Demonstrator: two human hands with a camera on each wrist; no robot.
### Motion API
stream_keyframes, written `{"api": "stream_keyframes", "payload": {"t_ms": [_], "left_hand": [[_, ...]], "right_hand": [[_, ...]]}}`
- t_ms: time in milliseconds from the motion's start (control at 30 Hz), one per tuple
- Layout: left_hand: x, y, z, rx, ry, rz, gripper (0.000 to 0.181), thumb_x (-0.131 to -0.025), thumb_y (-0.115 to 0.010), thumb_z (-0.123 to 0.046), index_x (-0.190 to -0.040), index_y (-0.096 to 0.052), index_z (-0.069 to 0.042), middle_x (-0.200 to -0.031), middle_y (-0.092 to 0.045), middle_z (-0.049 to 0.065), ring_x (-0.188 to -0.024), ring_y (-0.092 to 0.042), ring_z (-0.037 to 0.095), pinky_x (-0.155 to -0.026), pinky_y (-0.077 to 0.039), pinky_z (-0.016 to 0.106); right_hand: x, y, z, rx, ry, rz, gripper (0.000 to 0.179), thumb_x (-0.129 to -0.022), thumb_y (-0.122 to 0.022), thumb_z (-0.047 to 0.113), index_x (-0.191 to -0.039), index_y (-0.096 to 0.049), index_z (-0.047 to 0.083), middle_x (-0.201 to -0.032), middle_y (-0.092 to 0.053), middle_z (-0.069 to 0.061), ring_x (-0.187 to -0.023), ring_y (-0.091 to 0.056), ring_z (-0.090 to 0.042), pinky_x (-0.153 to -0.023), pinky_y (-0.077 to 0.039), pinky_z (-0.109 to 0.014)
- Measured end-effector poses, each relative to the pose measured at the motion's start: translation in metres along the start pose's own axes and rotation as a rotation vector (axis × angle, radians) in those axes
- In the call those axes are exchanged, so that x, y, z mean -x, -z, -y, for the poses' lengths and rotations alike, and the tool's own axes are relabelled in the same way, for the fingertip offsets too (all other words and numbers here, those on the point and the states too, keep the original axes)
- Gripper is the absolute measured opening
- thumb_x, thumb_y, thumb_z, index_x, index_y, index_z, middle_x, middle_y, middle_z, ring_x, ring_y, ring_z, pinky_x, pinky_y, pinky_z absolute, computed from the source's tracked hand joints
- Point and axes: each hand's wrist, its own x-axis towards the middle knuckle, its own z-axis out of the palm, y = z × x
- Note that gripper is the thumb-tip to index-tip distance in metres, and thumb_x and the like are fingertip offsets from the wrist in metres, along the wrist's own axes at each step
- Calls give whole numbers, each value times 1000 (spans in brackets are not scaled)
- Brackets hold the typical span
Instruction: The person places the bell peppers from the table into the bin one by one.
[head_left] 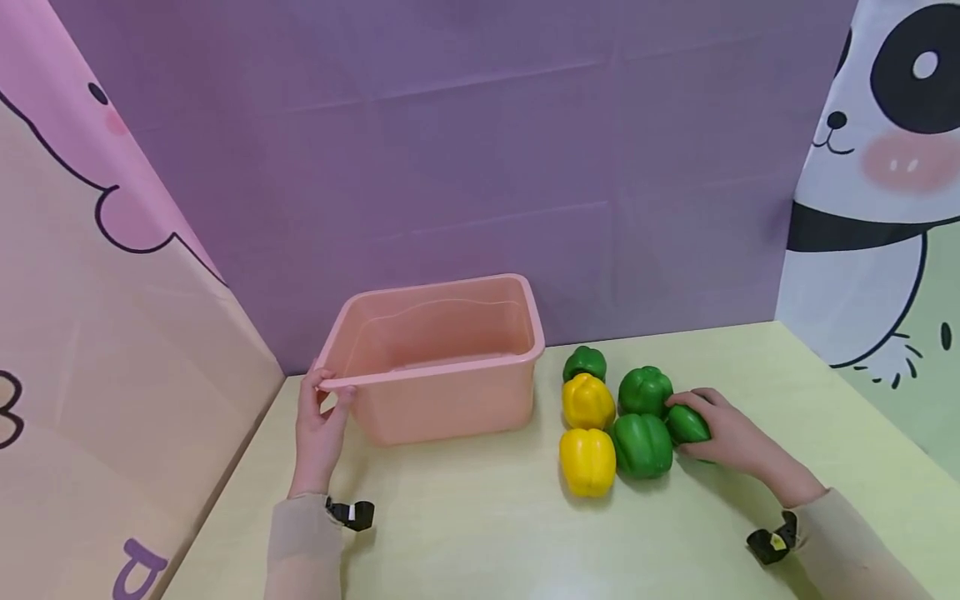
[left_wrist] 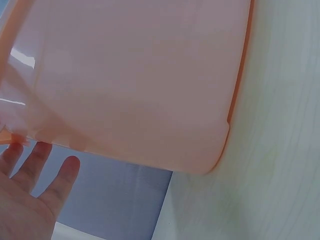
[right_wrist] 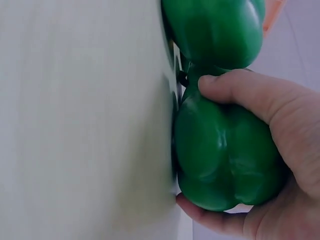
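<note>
Purple fabric [head_left: 450, 167] hung behind a pale table [head_left: 465, 525]. Gripped in the right hand [head_left: 723, 429], a green bell pepper [head_left: 686, 425] lay at the palm's nine o'clock, glossy and lobed. Toward nine o'clock, three more green peppers [head_left: 641, 446] and two yellow peppers [head_left: 587, 462] stood between it and a pink bin [head_left: 450, 408], its rim pinched by the left hand [head_left: 321, 429].

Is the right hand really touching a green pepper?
Touching. The right wrist view shows the right hand gripping one green pepper, with its thumb lying against it.

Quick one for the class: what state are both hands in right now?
Left hand: holding the pink bin by its rim.
Right hand: holding a green pepper.
</note>
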Motion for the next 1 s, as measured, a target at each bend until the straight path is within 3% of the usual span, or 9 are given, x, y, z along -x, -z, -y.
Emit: {"api": "stream_keyframes", "payload": {"t_ms": [367, 800, 1000], "left_hand": [[-9, -1, 29, 10, -47, -25, 38, -95, -62, -10, -127, -42, -4, -159, -21, 1, -125, -41, 23, -84, -41, 20], [-8, 1, 29, 11, -47, -27, 38, -95, -62, -9, -127, -42, -3, -159, -22, -2, -128, -41, 27, -84, -42, 20], [-8, 0, 33, 12, -47, -34, 38, -95, -61, -11, -128, -43, -5, -158, -23, -5, -125, -41, 21, -85, -42, 20]], "right_hand": [[5, 4, 3, -7, 35, -20, 59, -70, -84, 12, -121, -55, 10, -121, -44, -26, -92, -56, -37, -73, -49, -52], [3, 25, 12, -24, 47, -29, 60, -70, -83, 8, -123, -54, 9, -120, -44, -25, -90, -56, -35, -70, -49, -47], [-4, 44, 11, -43, 29, -9, 63, -72, -85, 13, -125, -53, 9, -122, -44, -23, -91, -55, -32, -69, -48, -40]]}}
